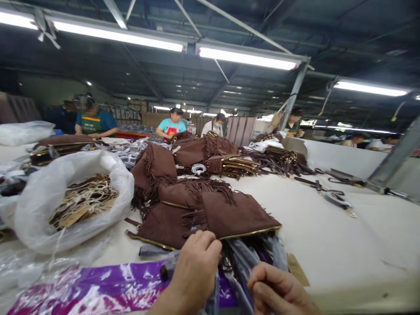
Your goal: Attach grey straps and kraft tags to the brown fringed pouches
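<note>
In the head view, my left hand (pixel 193 269) is curled closed at the near edge of a brown fringed bag (pixel 238 214) with a gold zipper. Its fingertips are hidden, so what it grips does not show. My right hand (pixel 278 291) is lower and to the right, thumb and fingers pinched together; nothing I can name shows between them. Between and behind the hands lie straps in grey plastic wrap (pixel 244 256). A shiny purple plastic sheet (pixel 111 282) extends left from under my left wrist.
A clear plastic bag (pixel 124 173) of corded brown tags (pixel 85 199) stands at left. More brown bags (pixel 160 162) are heaped behind. Loose straps with clips (pixel 334 199) lie at right on the white table (pixel 328 238). Several people work in the background.
</note>
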A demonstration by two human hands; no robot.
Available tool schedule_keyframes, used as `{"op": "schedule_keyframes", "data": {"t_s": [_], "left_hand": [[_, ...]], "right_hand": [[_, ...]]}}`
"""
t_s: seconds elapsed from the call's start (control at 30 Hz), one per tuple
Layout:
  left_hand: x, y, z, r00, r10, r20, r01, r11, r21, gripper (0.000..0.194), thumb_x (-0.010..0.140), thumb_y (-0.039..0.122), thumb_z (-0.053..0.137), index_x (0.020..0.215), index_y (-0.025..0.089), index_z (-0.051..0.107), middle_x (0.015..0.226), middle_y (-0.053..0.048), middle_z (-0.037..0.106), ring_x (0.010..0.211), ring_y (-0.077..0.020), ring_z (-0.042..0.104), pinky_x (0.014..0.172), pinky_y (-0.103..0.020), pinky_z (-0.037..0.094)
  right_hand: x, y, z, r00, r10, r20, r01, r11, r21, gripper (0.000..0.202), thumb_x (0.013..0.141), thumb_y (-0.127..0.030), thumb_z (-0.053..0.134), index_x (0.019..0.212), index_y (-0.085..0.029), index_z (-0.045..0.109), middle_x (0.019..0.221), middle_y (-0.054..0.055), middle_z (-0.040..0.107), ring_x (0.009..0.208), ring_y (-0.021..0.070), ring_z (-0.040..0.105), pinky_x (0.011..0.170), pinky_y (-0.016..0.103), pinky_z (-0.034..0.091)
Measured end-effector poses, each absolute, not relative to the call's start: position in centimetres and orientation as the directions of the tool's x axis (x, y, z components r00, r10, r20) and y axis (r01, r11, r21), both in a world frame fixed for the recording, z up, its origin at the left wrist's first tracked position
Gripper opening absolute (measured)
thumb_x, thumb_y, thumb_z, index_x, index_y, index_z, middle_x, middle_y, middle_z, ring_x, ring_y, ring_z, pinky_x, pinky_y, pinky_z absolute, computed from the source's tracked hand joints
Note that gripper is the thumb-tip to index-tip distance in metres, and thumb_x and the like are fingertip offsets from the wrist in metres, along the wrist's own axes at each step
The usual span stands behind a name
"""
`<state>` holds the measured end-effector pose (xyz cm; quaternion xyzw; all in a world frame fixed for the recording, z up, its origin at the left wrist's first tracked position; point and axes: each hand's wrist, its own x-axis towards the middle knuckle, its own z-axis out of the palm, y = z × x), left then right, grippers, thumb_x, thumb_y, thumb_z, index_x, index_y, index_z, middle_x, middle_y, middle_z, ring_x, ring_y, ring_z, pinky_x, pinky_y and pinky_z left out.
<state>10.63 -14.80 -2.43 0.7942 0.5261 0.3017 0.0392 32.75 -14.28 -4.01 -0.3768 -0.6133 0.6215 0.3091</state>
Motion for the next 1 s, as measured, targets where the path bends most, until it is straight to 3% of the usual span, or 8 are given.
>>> {"op": "schedule_keyframes", "data": {"t_s": [0.1,0.17,0.3,0.43,0.53,0.7,0.87,1.0], "left_hand": [[12.9,-11.0,-1.9,0.423,0.783,0.456,0.833,-0.535,0.145,0.021,0.091,0.013,0.050,0.109,0.018,0.060,0.130,-0.014,0.057,0.123,-0.0321,0.048,0.103,-0.049,0.037],[13.9,-8.6,-1.9,0.463,0.775,0.430,0.828,-0.552,0.104,0.019,0.091,0.013,0.052,0.108,0.016,0.060,0.131,-0.017,0.057,0.128,-0.0331,0.046,0.106,-0.050,0.035],[13.7,-5.9,-1.6,0.416,0.834,0.363,0.842,-0.504,0.191,0.015,0.094,0.015,0.049,0.085,0.018,0.061,0.096,-0.009,0.069,0.099,-0.0249,0.062,0.088,-0.037,0.044],[11.5,-6.0,0.5,0.263,0.881,0.393,0.874,-0.390,0.288,0.027,0.098,0.021,0.040,0.074,0.020,0.051,0.076,-0.003,0.064,0.073,-0.0185,0.060,0.067,-0.028,0.041],[9.8,-6.8,2.4,0.188,0.879,0.438,0.827,-0.382,0.412,0.032,0.098,0.025,0.039,0.067,0.022,0.042,0.068,0.001,0.057,0.066,-0.0157,0.055,0.062,-0.026,0.036],[7.7,-8.0,3.8,0.185,0.894,0.409,0.837,-0.361,0.412,0.031,0.097,0.027,0.036,0.067,0.022,0.043,0.069,0.001,0.056,0.067,-0.0165,0.054,0.063,-0.026,0.039],[9.3,-10.6,3.7,0.319,0.748,0.581,0.868,-0.477,0.137,0.023,0.096,0.017,0.036,0.083,0.021,0.055,0.095,-0.006,0.063,0.088,-0.0201,0.059,0.081,-0.032,0.046],[13.8,-11.5,2.4,0.636,0.698,0.329,0.724,-0.688,0.060,0.021,0.086,0.006,0.044,0.085,0.019,0.060,0.088,-0.006,0.066,0.082,-0.0213,0.062,0.077,-0.032,0.052]], "right_hand": [[34.4,-12.6,-4.5,-0.496,0.868,-0.029,0.211,0.088,-0.974,0.047,0.084,-0.068,0.060,0.079,-0.021,0.060,0.068,0.001,0.066,0.059,0.0143,0.060,0.055,0.023,0.049],[35.7,-11.7,-4.8,-0.445,0.895,0.026,0.289,0.171,-0.942,0.046,0.087,-0.066,0.055,0.081,-0.021,0.060,0.073,0.001,0.066,0.058,0.0136,0.057,0.054,0.023,0.047],[38.0,-10.8,-4.4,-0.409,0.902,0.137,0.392,0.309,-0.866,0.042,0.092,-0.061,0.050,0.082,-0.022,0.063,0.075,0.002,0.063,0.067,0.0168,0.057,0.062,0.027,0.047],[38.4,-10.3,-2.8,-0.383,0.883,0.272,0.387,0.421,-0.820,0.037,0.093,-0.056,0.049,0.079,-0.024,0.061,0.086,0.005,0.065,0.083,0.0224,0.060,0.075,0.031,0.048],[36.9,-10.0,-1.5,-0.408,0.873,0.267,0.354,0.421,-0.835,0.035,0.094,-0.053,0.049,0.078,-0.024,0.059,0.099,0.006,0.068,0.095,0.0244,0.061,0.084,0.032,0.047],[33.8,-9.0,-0.2,-0.528,0.828,0.190,0.399,0.439,-0.805,0.032,0.095,-0.047,0.048,0.075,-0.024,0.056,0.079,0.000,0.060,0.080,0.0196,0.056,0.073,0.028,0.044],[32.9,-7.1,0.9,-0.419,0.857,0.301,0.010,0.336,-0.942,0.034,0.091,-0.054,0.055,0.077,-0.023,0.052,0.094,0.004,0.065,0.101,0.0245,0.058,0.090,0.036,0.045],[32.5,-6.5,2.1,-0.397,0.869,0.296,-0.307,0.179,-0.935,0.030,0.083,-0.048,0.070,0.075,-0.024,0.054,0.106,0.005,0.071,0.119,0.0257,0.056,0.110,0.044,0.032]]}}
